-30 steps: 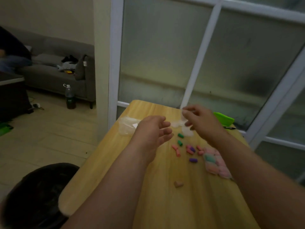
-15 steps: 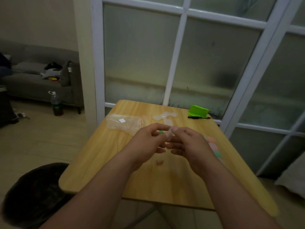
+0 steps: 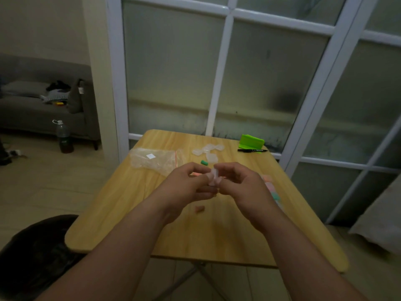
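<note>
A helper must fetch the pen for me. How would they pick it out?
Look at the wooden table before the glass door. At its far right corner lies a bright green object; the pen lies right beside it, the table's only thin black thing.

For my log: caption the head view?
Left hand and right hand pinch a small clear packet above the wooden table.
</note>
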Demonstrator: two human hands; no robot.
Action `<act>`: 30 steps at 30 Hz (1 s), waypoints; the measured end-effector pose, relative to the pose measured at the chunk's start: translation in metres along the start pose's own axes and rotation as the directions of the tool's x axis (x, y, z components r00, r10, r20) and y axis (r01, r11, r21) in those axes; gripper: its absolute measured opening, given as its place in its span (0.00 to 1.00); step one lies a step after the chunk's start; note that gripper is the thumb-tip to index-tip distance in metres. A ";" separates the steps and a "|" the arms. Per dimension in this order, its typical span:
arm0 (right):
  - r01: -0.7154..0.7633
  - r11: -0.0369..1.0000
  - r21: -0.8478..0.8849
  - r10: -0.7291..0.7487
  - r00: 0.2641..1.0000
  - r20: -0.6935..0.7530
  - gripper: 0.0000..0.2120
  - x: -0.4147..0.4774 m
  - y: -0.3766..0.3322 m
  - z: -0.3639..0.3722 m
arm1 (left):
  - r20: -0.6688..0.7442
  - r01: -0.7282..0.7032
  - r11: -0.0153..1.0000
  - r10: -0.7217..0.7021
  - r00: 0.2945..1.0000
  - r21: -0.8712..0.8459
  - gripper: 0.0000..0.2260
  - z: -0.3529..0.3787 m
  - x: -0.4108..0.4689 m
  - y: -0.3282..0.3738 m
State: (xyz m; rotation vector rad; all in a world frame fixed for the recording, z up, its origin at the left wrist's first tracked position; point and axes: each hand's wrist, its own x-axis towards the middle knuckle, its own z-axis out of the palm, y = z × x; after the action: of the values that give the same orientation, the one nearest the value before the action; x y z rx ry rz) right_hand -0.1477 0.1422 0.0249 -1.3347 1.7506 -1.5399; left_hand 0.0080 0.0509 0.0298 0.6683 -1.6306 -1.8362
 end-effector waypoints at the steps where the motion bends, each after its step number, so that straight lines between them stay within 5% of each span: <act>1: -0.028 0.998 0.048 0.028 1.000 0.005 0.13 0.000 0.000 -0.001 | -0.007 0.001 1.000 -0.001 1.000 0.013 0.09 0.000 0.001 -0.001; 5: -0.127 0.986 0.109 0.128 0.992 -0.004 0.07 0.000 0.003 -0.003 | -0.005 -0.007 0.997 0.007 1.000 0.080 0.08 0.001 0.001 -0.002; 14: -0.241 0.945 0.223 0.238 0.970 0.037 0.10 0.003 0.005 -0.001 | 0.065 -0.012 0.995 0.006 0.998 0.102 0.12 0.000 -0.003 0.003; 22: -0.221 0.961 0.165 0.213 0.975 0.066 0.09 0.002 0.007 -0.004 | 0.075 0.001 0.992 -0.011 0.997 0.127 0.11 -0.002 -0.006 0.004; 30: -0.138 0.988 0.069 0.142 0.988 -0.059 0.04 0.003 0.006 0.006 | 0.021 0.037 0.997 -0.039 0.999 0.060 0.09 0.001 -0.003 0.003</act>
State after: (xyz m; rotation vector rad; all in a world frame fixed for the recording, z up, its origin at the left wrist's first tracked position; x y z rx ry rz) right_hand -0.1459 0.1358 0.0189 -1.1177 1.7771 -1.5622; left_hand 0.0098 0.0532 0.0329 0.7121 -1.7040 -1.8337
